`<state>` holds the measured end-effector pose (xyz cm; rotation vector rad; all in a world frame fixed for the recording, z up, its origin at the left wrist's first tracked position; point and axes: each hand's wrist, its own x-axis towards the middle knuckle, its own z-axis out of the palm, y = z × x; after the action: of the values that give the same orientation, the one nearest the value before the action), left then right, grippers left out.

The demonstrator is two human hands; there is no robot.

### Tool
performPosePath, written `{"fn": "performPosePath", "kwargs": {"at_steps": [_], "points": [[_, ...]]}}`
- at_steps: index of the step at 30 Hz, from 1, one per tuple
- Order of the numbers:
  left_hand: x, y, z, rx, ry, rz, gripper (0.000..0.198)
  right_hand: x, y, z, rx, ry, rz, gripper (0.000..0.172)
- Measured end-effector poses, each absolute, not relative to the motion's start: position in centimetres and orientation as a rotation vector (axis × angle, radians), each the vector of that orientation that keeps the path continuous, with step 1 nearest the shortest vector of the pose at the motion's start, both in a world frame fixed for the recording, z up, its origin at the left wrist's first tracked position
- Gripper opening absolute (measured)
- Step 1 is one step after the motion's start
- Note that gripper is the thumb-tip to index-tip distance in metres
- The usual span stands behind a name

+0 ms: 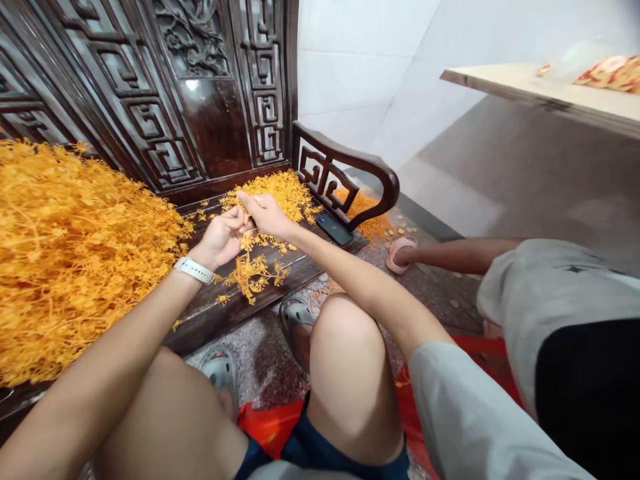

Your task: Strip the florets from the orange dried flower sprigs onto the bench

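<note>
My left hand (224,235), with a pale watch (194,269) on its wrist, is closed in a pinch above the dark wooden bench seat. Against its fingertips, my right hand (270,215) is closed too. An orange plastic flower sprig (251,275) hangs from between the hands, its small branching heads spread low over the seat's front edge. The fingers hide the top of its stem. Behind my hands lies a pile of loose orange flower pieces (285,190). To the left, a large heap of orange sprigs (80,260) covers the seat.
A carved backrest (215,127) and curved armrest (385,177) bound the bench. A phone (335,229) lies by the armrest. More orange pieces (367,213) are on the floor. Another person's leg (450,256) reaches in from the right, below a wooden tabletop (525,83). Red stool parts (270,423) show beneath me.
</note>
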<state>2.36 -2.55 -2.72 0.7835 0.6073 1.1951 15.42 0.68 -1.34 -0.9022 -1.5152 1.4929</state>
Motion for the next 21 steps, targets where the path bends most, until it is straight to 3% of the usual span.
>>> {"fn": "performPosePath", "kwargs": {"at_steps": [7,13,17,21], "points": [[1.1,-2.8,-1.4,0.870,0.524,1.193,0.035,16.5,-0.4,1.4,-0.717,-1.283,1.889,0.062],[1.3,-4.2,1.2,0.745,0.428,1.315,0.044,17.4,-0.6,3.5,-0.535,-1.203,1.968,0.060],[0.1,-4.0,3.0,0.636,0.411,1.501,0.044,19.2,0.7,4.0,-0.638,-1.256,1.749,0.061],[-0.6,-2.9,2.5,0.637,0.577,1.509,0.028,20.7,4.1,1.5,-1.057,-1.517,1.121,0.061]]}}
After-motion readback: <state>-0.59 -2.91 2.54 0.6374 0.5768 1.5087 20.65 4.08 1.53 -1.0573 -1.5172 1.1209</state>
